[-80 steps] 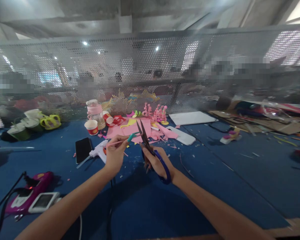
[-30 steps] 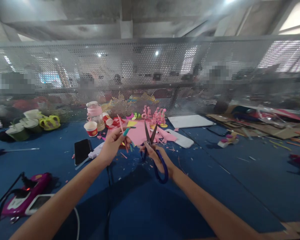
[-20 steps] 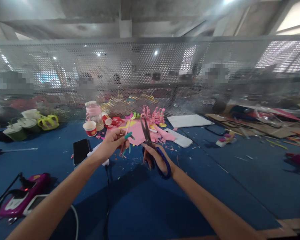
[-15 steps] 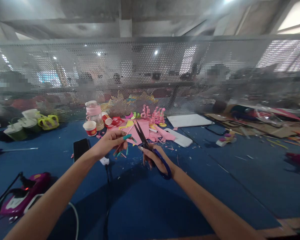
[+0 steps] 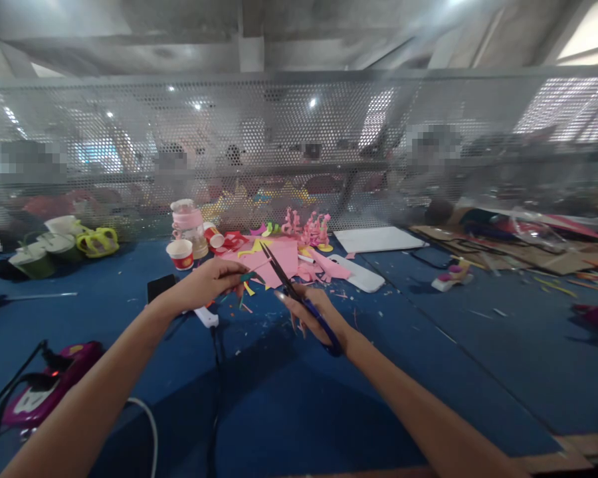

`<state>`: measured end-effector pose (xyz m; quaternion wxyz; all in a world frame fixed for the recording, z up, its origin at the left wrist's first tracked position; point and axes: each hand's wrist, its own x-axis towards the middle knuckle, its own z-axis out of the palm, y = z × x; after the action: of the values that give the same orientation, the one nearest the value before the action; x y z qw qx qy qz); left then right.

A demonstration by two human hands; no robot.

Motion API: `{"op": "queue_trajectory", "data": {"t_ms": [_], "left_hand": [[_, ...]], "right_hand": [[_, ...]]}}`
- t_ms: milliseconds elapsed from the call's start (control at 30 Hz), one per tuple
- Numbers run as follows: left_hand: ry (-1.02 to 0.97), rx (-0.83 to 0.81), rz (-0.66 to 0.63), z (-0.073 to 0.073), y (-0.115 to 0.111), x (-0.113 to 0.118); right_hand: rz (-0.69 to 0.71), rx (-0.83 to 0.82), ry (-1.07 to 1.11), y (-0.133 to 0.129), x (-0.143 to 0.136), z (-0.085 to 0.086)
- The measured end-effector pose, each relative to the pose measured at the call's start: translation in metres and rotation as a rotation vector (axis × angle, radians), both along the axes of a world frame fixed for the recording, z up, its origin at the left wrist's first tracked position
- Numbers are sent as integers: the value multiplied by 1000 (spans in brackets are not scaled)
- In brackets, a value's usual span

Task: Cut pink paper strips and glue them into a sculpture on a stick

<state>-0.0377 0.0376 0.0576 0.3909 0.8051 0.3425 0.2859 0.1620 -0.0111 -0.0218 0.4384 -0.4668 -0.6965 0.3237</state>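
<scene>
My right hand is wrapped round a pair of scissors with dark blades and blue handles, which point up and to the left, only narrowly parted. My left hand pinches a thin pink paper strip whose far end reaches the scissor blades. Whether the blades touch the strip, I cannot tell. Beyond both hands lie sheets of pink paper, a curved yellow piece and several pink paper cut-outs standing upright. Small scraps are scattered on the blue table below.
A glass jar with a pink band and a red-and-white paper cup stand behind my left hand. A black phone lies near my left forearm, a purple power strip further left. A white phone-like slab lies right of the paper.
My left hand has shifted slightly left and turned, its fingers drawn closer together. The scissor blades have closed a little and now meet the strip's end in view.
</scene>
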Motion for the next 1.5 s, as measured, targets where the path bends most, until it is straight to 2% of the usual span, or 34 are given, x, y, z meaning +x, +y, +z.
{"op": "queue_trajectory", "data": {"t_ms": [233,400,667,1033,1500], "left_hand": [[72,63,-41,0,0,0],[130,83,-56,-3,1,-1],[288,93,-71,2,-2,-2],[315,76,-84,2,-3,-1],[319,66,-99,4,-5,0]], "right_hand": [[-32,-5,-2,0,-2,-2],[15,-19,22,-1,0,-2],[42,-52,66,-2,0,1],[37,-38,24,-3,-1,3],[24,-34,14,-1,0,-2]]}}
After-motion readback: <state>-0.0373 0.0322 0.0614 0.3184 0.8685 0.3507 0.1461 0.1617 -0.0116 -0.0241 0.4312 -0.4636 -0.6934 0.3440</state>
